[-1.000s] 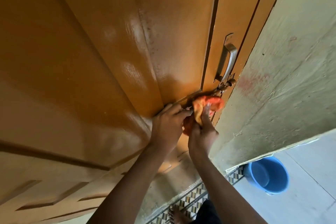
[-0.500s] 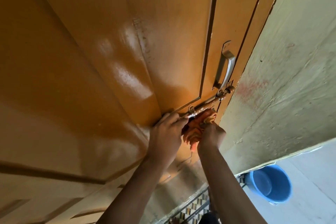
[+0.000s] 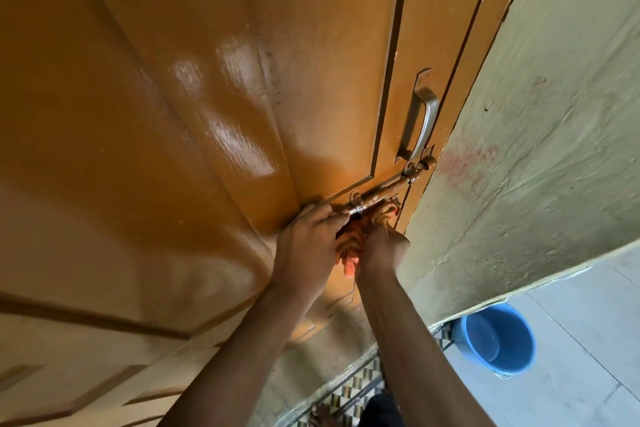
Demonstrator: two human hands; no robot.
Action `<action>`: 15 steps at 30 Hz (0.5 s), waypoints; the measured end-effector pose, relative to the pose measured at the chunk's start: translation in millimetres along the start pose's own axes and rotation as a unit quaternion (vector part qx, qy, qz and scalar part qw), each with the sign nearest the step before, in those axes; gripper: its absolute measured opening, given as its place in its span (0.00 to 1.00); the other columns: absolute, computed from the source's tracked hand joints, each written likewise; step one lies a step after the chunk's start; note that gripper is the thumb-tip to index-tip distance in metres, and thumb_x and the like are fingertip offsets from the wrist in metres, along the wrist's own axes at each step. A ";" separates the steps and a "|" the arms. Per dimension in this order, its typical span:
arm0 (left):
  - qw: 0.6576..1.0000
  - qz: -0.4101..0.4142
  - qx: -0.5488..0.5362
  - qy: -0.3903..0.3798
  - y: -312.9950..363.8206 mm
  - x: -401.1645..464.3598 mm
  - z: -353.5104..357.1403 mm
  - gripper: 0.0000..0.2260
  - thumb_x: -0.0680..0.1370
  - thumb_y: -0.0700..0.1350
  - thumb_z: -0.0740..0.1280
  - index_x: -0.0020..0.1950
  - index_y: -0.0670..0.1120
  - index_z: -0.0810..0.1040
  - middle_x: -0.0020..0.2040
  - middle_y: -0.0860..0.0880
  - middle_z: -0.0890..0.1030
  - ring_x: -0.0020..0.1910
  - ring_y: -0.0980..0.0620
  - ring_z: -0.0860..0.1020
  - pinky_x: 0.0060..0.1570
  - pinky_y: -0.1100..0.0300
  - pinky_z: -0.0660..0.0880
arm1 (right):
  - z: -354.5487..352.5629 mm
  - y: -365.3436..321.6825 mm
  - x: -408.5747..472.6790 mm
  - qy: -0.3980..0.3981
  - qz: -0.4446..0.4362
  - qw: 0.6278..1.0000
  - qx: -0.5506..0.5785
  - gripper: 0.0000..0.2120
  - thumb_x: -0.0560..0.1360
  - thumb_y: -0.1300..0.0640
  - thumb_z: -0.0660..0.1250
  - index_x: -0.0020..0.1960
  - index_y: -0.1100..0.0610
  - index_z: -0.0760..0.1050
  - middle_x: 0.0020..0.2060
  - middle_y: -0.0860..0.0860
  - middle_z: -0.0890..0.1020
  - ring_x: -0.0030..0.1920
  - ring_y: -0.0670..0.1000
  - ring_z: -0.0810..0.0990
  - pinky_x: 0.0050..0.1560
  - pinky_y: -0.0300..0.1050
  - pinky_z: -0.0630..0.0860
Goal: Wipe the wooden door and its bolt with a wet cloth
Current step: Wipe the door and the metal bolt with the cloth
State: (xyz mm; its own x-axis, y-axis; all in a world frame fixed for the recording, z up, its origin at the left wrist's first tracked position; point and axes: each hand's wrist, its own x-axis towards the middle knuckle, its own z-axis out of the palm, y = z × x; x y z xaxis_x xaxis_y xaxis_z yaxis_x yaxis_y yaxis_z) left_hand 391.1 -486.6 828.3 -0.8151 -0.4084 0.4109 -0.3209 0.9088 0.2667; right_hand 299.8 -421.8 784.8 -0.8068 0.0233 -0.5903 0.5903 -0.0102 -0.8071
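A blue bucket stands on the pale floor at the foot of the wall, well apart from the hands; its inside looks blue and smooth, and whether it holds water cannot be told. On the wooden door, the left hand has its fingers curled shut around the near end of the bolt, just below the metal handle. The right hand grips the orange cloth in a closed fist and presses it against the door under the bolt rod, between the two hands.
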 end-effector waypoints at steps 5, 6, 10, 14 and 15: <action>1.000 -0.004 0.003 0.001 0.5 -1.2 -0.2 0.22 0.79 0.47 0.56 0.57 0.46 0.89 0.46 0.50 0.84 0.45 0.48 0.82 0.33 0.57 0.80 | -4.5 5.7 20.1 0.009 0.033 0.999 0.025 0.12 0.76 0.67 0.59 0.41 0.62 0.80 0.37 0.57 0.84 0.38 0.56 0.84 0.41 0.58 0.85; 1.000 -0.001 0.008 -0.003 0.8 -1.0 -0.8 0.23 0.79 0.48 0.55 0.57 0.46 0.89 0.47 0.50 0.84 0.46 0.48 0.82 0.33 0.58 0.80 | -2.7 2.0 27.9 0.004 0.074 0.996 0.051 0.10 0.78 0.66 0.59 0.46 0.62 0.79 0.41 0.57 0.85 0.40 0.56 0.85 0.42 0.57 0.85; 1.000 -0.013 0.017 -0.008 1.7 -1.7 -2.8 0.23 0.80 0.48 0.55 0.59 0.46 0.89 0.48 0.50 0.85 0.47 0.49 0.83 0.35 0.57 0.81 | -9.5 -1.6 14.9 -0.060 0.016 0.998 -0.013 0.11 0.79 0.66 0.59 0.43 0.60 0.79 0.37 0.54 0.82 0.38 0.57 0.83 0.39 0.50 0.82; 0.999 -0.031 -0.007 -0.037 6.1 -3.5 -6.9 0.19 0.81 0.46 0.58 0.61 0.46 0.87 0.51 0.50 0.84 0.50 0.49 0.82 0.38 0.56 0.83 | -44.5 6.7 -8.8 -0.163 -0.050 0.985 -0.011 0.11 0.76 0.72 0.62 0.40 0.63 0.81 0.32 0.56 0.83 0.35 0.59 0.83 0.35 0.50 0.81; 0.998 -0.034 -0.011 -0.046 7.5 -3.8 -8.7 0.16 0.82 0.44 0.61 0.61 0.47 0.87 0.52 0.50 0.83 0.51 0.50 0.82 0.39 0.56 0.83 | -52.6 5.5 -10.5 -0.176 -0.065 0.982 -0.009 0.10 0.76 0.71 0.63 0.41 0.64 0.81 0.31 0.56 0.83 0.34 0.59 0.83 0.35 0.50 0.80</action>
State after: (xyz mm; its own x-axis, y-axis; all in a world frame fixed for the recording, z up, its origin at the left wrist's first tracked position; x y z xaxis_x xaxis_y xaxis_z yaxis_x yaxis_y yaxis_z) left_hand 396.0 -479.0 836.4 -0.8330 -0.4590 0.3090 -0.3678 0.8765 0.3105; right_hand 312.7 -369.6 786.9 -0.8326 -0.3237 -0.4495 0.4790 -0.0132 -0.8777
